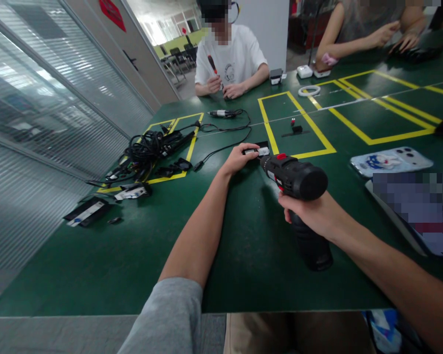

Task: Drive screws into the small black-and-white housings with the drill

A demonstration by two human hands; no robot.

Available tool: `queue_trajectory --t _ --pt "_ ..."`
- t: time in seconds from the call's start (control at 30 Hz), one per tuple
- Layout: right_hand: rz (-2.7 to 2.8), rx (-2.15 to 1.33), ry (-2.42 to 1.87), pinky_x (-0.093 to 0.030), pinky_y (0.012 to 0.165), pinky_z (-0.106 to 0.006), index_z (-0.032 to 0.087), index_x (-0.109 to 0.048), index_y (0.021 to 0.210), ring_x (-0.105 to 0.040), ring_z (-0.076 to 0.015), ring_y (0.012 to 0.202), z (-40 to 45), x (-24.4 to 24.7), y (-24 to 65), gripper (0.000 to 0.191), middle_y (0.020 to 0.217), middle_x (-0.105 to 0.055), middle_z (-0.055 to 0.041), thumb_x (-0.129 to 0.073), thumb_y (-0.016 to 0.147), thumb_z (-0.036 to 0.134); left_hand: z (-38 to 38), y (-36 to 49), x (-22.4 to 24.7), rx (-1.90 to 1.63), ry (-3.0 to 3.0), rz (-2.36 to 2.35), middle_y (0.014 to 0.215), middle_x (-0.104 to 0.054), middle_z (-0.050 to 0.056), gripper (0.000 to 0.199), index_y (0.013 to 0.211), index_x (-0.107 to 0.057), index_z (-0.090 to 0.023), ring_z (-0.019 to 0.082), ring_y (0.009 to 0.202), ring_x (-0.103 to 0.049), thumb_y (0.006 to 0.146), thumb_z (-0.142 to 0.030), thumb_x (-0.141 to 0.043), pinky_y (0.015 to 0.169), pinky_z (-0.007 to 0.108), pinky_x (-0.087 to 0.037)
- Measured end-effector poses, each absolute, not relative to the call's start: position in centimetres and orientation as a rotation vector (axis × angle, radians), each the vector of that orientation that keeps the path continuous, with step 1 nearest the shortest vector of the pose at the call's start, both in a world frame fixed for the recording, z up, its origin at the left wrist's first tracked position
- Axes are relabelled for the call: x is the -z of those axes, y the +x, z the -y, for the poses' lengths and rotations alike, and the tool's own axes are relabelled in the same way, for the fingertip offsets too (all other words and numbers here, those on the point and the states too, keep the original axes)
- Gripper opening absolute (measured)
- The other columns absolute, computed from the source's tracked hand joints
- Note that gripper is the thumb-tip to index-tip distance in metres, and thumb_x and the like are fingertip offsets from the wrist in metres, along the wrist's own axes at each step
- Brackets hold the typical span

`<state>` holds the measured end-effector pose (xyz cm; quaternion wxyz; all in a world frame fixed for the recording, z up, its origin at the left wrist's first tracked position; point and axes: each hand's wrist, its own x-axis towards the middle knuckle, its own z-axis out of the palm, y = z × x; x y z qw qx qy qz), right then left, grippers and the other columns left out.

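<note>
My right hand (pixel 310 211) is wrapped round the grip of a black cordless drill (pixel 299 179) with red details. The drill's chuck points away from me and to the left, up against a small black piece with a white label (pixel 263 151). My left hand (pixel 241 158) is closed on that labelled piece and steadies it on the green table (pixel 184 246). The drill's bit tip and the exact contact point are mostly hidden by the chuck and fingers.
Black cables (pixel 147 150) lie heaped at left, near a flat black labelled part (pixel 87 211). A screwdriver-like tool with a cord (pixel 222 113) rests beyond. A phone (pixel 391 161) lies at right. Across the table a person (pixel 231 54) holds a red-and-black screwdriver (pixel 212 65).
</note>
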<state>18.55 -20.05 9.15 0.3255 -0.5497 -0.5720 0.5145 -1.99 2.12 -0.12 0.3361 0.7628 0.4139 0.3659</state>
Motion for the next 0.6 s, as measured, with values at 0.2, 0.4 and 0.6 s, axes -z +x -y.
queue_trajectory --t 0.2,0.4,0.6 --pt "1.498 -1.357 -1.436 -0.043 0.05 -0.027 0.02 -0.056 0.067 -0.057 -0.0139 0.05 20.15 -9.03 18.57 0.012 0.054 -0.062 0.0002 -0.061 0.077 0.025 -1.97 -1.87 0.03 -0.952 1.972 -1.101 0.117 -0.069 0.008 0.038 0.109 -0.071 -0.018 0.022 0.111 -0.061 0.076 -0.036 -0.07 0.104 0.035 -0.043" --pt "1.484 -1.346 -1.465 -0.043 0.051 -0.027 0.02 -0.056 0.069 -0.058 -0.0143 0.05 20.03 -9.41 18.33 0.008 0.054 -0.061 0.0007 -0.061 0.075 0.023 -1.9 -1.66 0.05 -0.995 1.929 -1.118 0.112 -0.07 0.007 0.032 0.102 -0.073 -0.017 0.021 0.106 -0.061 0.075 -0.033 -0.07 0.099 0.034 -0.045" --pt "1.5 -1.323 -1.461 -0.042 0.048 -0.026 0.02 -0.054 0.066 -0.056 -0.0133 0.047 20.07 -9.18 18.45 0.01 0.051 -0.06 0.0011 -0.06 0.075 0.021 -1.94 -1.5 0.11 -1.015 1.894 -1.111 0.106 -0.07 0.006 0.031 0.1 -0.073 -0.017 0.019 0.099 -0.061 0.074 -0.034 -0.07 0.093 0.032 -0.046"
